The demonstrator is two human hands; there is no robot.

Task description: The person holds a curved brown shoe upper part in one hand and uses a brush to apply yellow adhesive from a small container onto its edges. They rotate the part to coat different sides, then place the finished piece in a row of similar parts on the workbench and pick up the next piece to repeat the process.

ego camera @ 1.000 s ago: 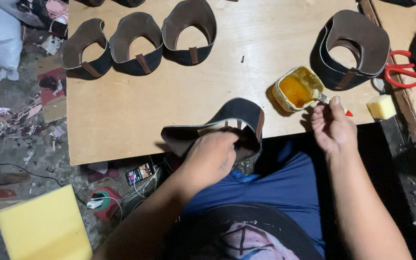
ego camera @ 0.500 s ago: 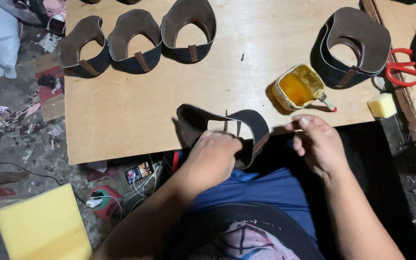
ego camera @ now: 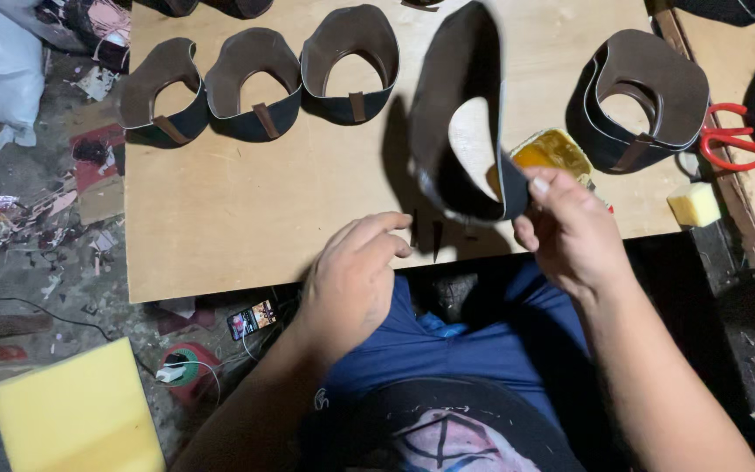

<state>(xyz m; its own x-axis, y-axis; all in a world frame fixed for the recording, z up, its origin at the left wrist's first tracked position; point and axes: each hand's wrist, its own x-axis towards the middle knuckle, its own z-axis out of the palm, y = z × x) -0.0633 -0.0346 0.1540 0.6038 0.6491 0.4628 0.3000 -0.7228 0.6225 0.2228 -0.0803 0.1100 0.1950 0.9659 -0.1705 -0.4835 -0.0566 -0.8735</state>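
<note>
Over plywood table, right hand lifts leather upper.

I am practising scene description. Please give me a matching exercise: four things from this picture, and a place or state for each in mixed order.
Things:
1. leather piece
2. glue tin
3. red scissors
4. yellow foam block

Places or states:
a. on the floor, lower left
b. lifted by the right hand
c. at the board's right edge
d. open, holding yellow liquid

Pairs: 1-b, 2-d, 3-c, 4-a
</note>
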